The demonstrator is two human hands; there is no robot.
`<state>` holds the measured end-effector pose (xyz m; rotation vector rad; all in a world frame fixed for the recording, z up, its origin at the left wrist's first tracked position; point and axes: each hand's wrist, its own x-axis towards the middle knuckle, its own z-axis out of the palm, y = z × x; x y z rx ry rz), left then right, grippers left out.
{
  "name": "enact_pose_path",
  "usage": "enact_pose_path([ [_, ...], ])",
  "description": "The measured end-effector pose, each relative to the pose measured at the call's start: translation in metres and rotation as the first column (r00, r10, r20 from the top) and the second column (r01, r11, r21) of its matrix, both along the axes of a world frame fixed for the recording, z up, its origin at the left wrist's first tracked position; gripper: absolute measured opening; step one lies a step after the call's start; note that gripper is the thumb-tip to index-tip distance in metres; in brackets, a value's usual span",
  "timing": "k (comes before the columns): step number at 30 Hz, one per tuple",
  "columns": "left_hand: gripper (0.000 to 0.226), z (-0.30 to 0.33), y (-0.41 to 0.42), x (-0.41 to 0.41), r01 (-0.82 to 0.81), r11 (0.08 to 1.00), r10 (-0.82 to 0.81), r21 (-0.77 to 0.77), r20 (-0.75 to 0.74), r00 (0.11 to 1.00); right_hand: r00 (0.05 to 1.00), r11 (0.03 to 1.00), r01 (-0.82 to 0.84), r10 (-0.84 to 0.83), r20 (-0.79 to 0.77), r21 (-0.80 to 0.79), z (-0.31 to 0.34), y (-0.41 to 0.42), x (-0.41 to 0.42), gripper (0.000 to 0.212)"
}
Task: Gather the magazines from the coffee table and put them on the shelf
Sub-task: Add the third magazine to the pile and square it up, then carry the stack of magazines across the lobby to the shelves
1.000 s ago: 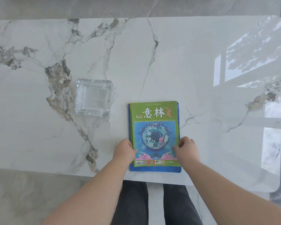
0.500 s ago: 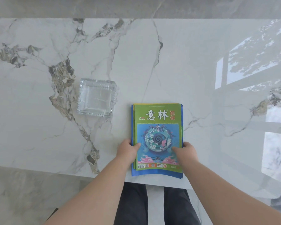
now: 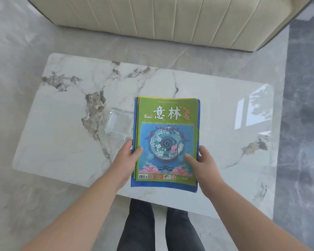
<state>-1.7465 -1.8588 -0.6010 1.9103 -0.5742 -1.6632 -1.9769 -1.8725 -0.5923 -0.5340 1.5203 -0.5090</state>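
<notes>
Both hands, left hand (image 3: 124,163) and right hand (image 3: 205,164), clasp the green-covered stack of magazines (image 3: 166,142) between them above the white marble table (image 3: 62,142), their fingers hidden underneath, the stack covering the clear glass ashtray's (image 3: 118,124) right edge.

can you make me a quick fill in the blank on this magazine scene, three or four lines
1. The top magazine has a ____ cover.
2. The left hand and right hand grip the stack's ____ edges.
3. The glass dish sits to the ____ of the stack.
4. Beyond the marble table stands a cream ____.

Answers: green; side; left; sofa
</notes>
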Motion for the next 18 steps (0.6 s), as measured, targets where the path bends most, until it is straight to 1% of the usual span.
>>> enact_pose_path([
  [3, 0.016, 0.095, -0.012, 0.011, -0.053, 0.988, 0.053, -0.146, -0.003, 0.999, 0.994, 0.986, -0.064, 0.076, 0.076, -0.153, 0.087, -0.02, 0.005, 0.011],
  [6, 0.016, 0.185, -0.015, 0.027, -0.1, 0.962, 0.105, -0.253, 0.006, 0.994, 0.981, 0.956, -0.11, 0.149, 0.127, -0.273, 0.168, -0.034, 0.022, 0.012],
  [9, 0.017, 0.274, -0.008, 0.053, -0.168, 0.914, 0.182, -0.369, 0.003, 0.983, 0.964, 0.913, -0.14, 0.214, 0.16, -0.383, 0.246, -0.042, 0.052, 0.014],
  [14, 0.02, 0.392, 0.041, 0.118, -0.272, 0.794, 0.339, -0.544, 0.025, 0.94, 0.906, 0.809, -0.208, 0.371, 0.203, -0.55, 0.356, -0.031, 0.131, 0.019],
  [16, 0.018, 0.428, 0.072, 0.151, -0.296, 0.745, 0.41, -0.598, 0.06, 0.91, 0.867, 0.765, -0.237, 0.445, 0.225, -0.599, 0.391, -0.016, 0.172, 0.021],
  [18, 0.013, 0.456, 0.111, 0.187, -0.344, 0.685, 0.505, -0.642, 0.079, 0.859, 0.814, 0.718, -0.27, 0.526, 0.246, -0.642, 0.419, 0.005, 0.219, 0.02],
])
